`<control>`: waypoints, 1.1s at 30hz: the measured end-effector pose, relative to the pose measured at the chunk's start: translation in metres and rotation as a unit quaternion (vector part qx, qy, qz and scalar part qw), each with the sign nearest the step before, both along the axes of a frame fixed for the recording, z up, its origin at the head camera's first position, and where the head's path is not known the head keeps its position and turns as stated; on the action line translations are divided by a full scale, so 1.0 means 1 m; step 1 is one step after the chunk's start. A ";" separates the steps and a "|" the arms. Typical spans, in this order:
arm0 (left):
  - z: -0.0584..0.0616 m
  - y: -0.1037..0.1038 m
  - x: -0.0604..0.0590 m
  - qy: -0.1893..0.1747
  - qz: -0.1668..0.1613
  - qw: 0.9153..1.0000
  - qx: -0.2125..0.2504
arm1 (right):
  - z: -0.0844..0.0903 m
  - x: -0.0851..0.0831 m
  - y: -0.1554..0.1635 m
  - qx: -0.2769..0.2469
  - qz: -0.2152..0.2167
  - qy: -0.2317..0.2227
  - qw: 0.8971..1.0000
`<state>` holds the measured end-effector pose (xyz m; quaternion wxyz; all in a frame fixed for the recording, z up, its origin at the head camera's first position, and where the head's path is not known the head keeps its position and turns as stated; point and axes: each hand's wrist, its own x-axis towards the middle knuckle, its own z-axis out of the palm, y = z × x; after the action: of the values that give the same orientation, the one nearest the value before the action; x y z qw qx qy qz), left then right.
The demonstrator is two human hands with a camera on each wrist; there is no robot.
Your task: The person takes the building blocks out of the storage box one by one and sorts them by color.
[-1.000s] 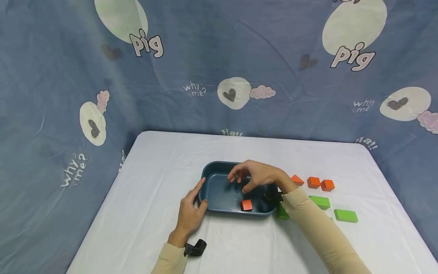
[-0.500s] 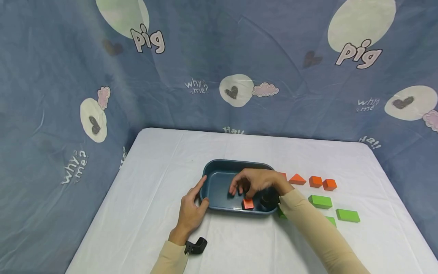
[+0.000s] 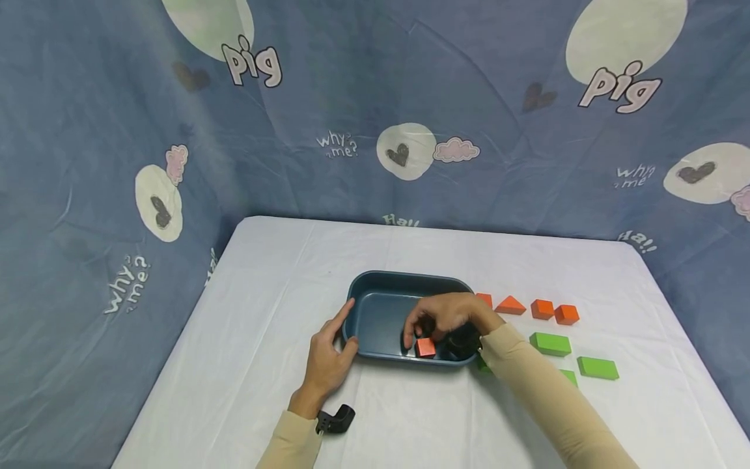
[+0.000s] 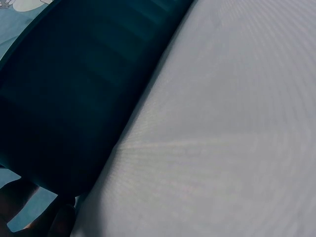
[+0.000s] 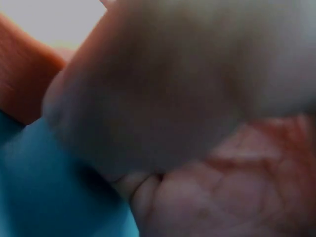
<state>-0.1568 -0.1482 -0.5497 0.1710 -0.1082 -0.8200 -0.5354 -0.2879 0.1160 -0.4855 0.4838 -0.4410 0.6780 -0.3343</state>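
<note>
A dark blue rectangular tray point(image 3: 375, 326) sits on the white-covered table. Inside it, near the front wall toward the right, lies an orange-red cube point(image 3: 426, 348). My right hand point(image 3: 445, 312) reaches down over the cube with bent fingers; the index fingertip is just left of it and the thumb end is near its upper right. I cannot tell whether they press on it. In the right wrist view, palm and blurred skin hide the cube. My left hand point(image 3: 328, 361) rests against the tray's left end, index finger along the rim, thumb at the near corner.
Right of the tray lie an orange triangular block point(image 3: 510, 305), two orange cubes point(image 3: 542, 309) and another orange piece point(image 3: 485, 298), partly hidden. Several green blocks point(image 3: 550, 344) lie nearer, some partly covered by the right arm. A patterned blue curtain point(image 3: 328, 189) hangs behind the table.
My right hand has come down from above the tray to the orange-red cube, its fingers bending around it. The left hand keeps its place at the tray's left end.
</note>
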 end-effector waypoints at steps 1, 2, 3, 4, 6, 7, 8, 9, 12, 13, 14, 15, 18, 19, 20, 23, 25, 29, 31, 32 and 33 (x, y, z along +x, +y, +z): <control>0.000 0.000 0.000 0.002 0.000 1.000 0.000 | 0.000 0.000 0.000 0.002 0.004 0.003 1.000; 0.000 0.000 0.000 0.004 -0.001 1.000 0.000 | 0.000 0.000 0.001 0.004 0.008 0.006 1.000; 0.000 0.000 0.000 0.007 -0.001 1.000 0.000 | 0.001 0.000 0.001 0.006 0.011 0.009 1.000; 0.000 0.001 0.000 0.009 -0.001 1.000 0.000 | 0.001 0.001 0.001 0.008 0.012 0.011 1.000; -0.001 0.001 -0.001 0.015 -0.004 1.000 0.002 | 0.001 0.002 0.000 0.012 0.012 0.015 1.000; 0.000 0.001 -0.001 0.015 -0.005 1.000 0.003 | 0.001 0.002 -0.001 0.014 0.012 0.017 1.000; 0.000 0.001 -0.001 0.016 -0.006 1.000 0.004 | 0.001 0.003 -0.001 0.016 0.012 0.019 1.000; 0.000 0.001 -0.002 0.015 -0.007 1.000 0.005 | 0.001 0.003 -0.002 0.018 0.012 0.021 1.000; 0.000 0.001 -0.002 0.013 -0.007 1.000 0.004 | 0.000 0.004 -0.003 0.026 0.007 0.027 0.999; 0.001 0.001 -0.001 0.013 -0.007 1.000 0.001 | 0.000 0.005 -0.004 0.028 0.006 0.029 0.999; 0.001 0.001 -0.001 0.014 -0.005 1.000 -0.001 | 0.000 0.005 -0.004 0.031 0.003 0.030 0.999; 0.000 0.001 -0.001 0.014 -0.005 1.000 -0.002 | 0.000 0.005 -0.004 0.034 0.000 0.031 0.999; -0.001 0.001 -0.001 0.013 -0.003 1.000 -0.003 | -0.002 0.006 -0.004 0.038 -0.009 0.029 0.999; -0.001 0.001 -0.001 0.012 -0.003 1.000 -0.003 | -0.002 0.006 -0.004 0.038 -0.011 0.028 0.999; -0.001 0.001 -0.001 0.010 -0.003 1.000 -0.003 | -0.002 0.006 -0.004 0.039 -0.012 0.026 0.999; 0.000 0.002 -0.001 0.012 -0.002 1.000 -0.003 | 0.000 0.006 -0.003 0.039 -0.019 0.020 0.999; 0.000 0.002 -0.001 0.011 -0.003 1.000 -0.001 | 0.000 0.006 -0.003 0.037 -0.026 0.017 0.999; 0.000 0.002 -0.001 0.013 -0.004 1.000 0.000 | 0.001 0.006 -0.002 0.022 -0.043 0.021 0.999; 0.000 0.002 -0.001 0.014 -0.004 1.000 0.001 | 0.001 0.006 -0.001 0.011 -0.048 0.029 0.998; 0.000 0.002 -0.001 0.015 -0.004 1.000 0.001 | 0.001 0.006 -0.001 0.006 -0.050 0.032 0.998; 0.000 0.002 0.000 0.014 -0.003 1.000 0.000 | 0.001 0.006 -0.001 0.001 -0.052 0.033 0.998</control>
<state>-0.1572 -0.1466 -0.5494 0.1809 -0.1182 -0.8172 -0.5343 -0.2818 0.1153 -0.4844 0.4436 -0.4158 0.7157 -0.3438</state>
